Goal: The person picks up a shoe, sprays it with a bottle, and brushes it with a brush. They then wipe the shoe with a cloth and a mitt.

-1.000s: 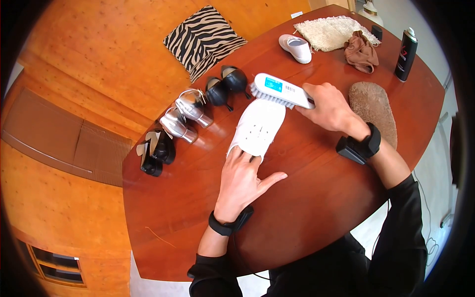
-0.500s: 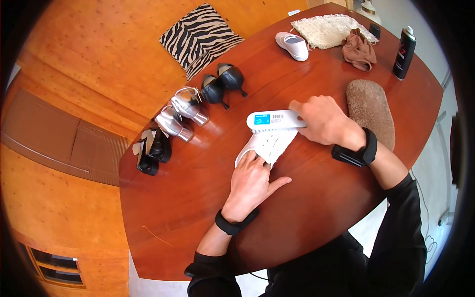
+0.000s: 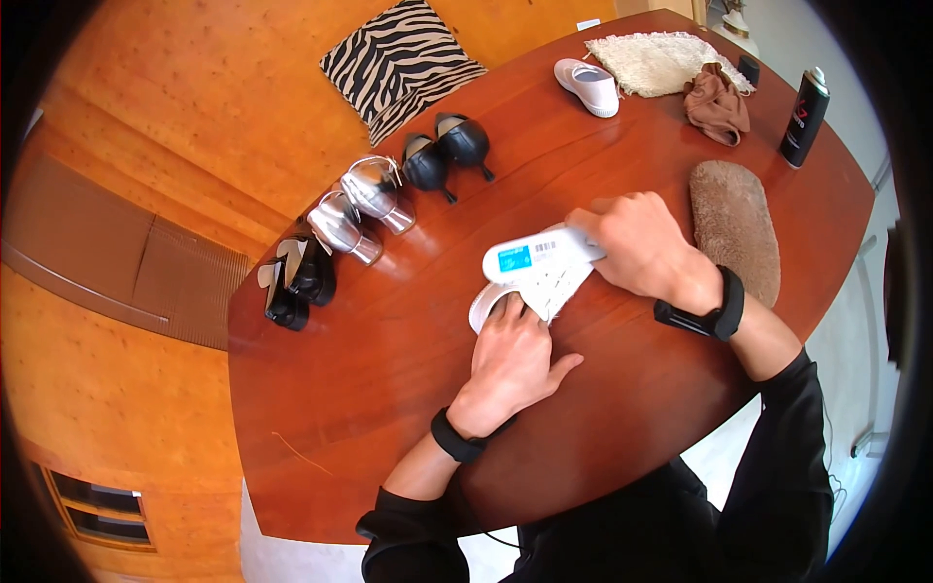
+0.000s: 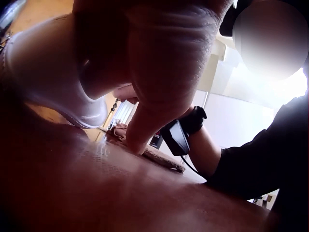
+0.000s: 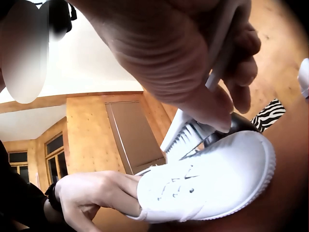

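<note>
A white shoe (image 3: 559, 284) with small lace holes is held low over the table, and the fingers of my left hand (image 3: 509, 364) reach inside its opening, the thumb sticking out to the side. My right hand (image 3: 649, 248) grips the handle of a white brush (image 3: 530, 255) with a blue label. In the head view the brush lies across the shoe's upper part. The right wrist view shows the bristles (image 5: 181, 142) along the far side of the shoe (image 5: 212, 179); whether they touch it I cannot tell.
Silver heels (image 3: 371, 189), black heels (image 3: 459, 141) and black shoes (image 3: 309, 270) line the left edge. Farther back are another white shoe (image 3: 588, 87), a cream cloth (image 3: 646, 60), a brown cloth (image 3: 717, 105) and a black spray can (image 3: 805, 121). A fuzzy brown pad (image 3: 736, 228) lies right.
The shoe and my left hand have moved right and nearer to me. My right hand has brought the brush down from beyond the toe to over the shoe's upper, toward its opening.
</note>
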